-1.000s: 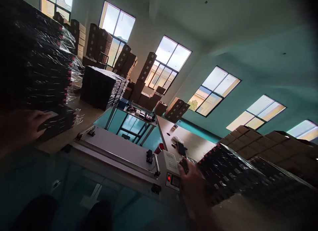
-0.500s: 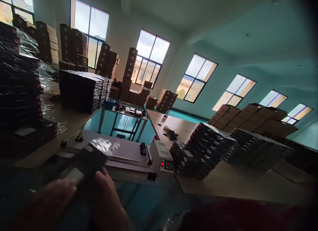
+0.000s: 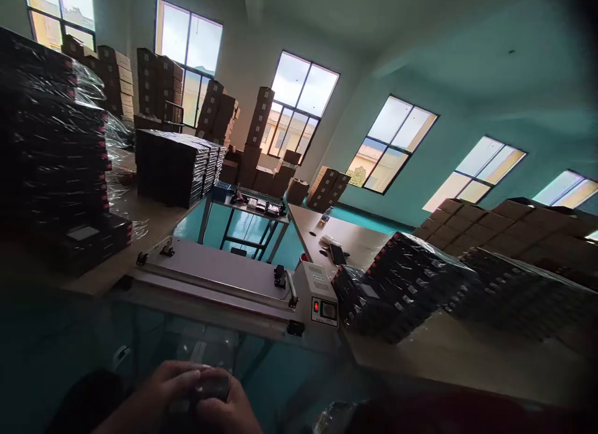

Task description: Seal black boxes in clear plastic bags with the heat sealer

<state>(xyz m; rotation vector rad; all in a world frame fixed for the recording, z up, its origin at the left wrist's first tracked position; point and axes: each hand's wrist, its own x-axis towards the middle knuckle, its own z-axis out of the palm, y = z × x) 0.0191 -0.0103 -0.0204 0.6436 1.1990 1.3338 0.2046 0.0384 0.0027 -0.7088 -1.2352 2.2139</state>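
Note:
Low in the view, my left hand (image 3: pixel 170 387) and my right hand (image 3: pixel 228 412) close round a small dark box (image 3: pixel 212 384), one from each side. Fingers cover much of it, and its lower part is lost in shadow. Clear plastic film (image 3: pixel 205 347) appears to stick out just beyond the box. In front of my hands, apart from them, lies a long bar sealer (image 3: pixel 219 269) with a pale flat bed. Its grey control box (image 3: pixel 320 297) has a lit red switch.
Dark film-wrapped boxes are piled on the left table (image 3: pixel 159 225), in a tall stack (image 3: pixel 60 154) and a block (image 3: pixel 168 166). More wrapped boxes (image 3: pixel 402 284) and a phone (image 3: pixel 337 254) lie on the right table (image 3: pixel 420 359). Cartons (image 3: pixel 261 119) stand by the windows.
My hands have brought the dark box down and toward me, away from the sealer's left end. The view has swung slightly left.

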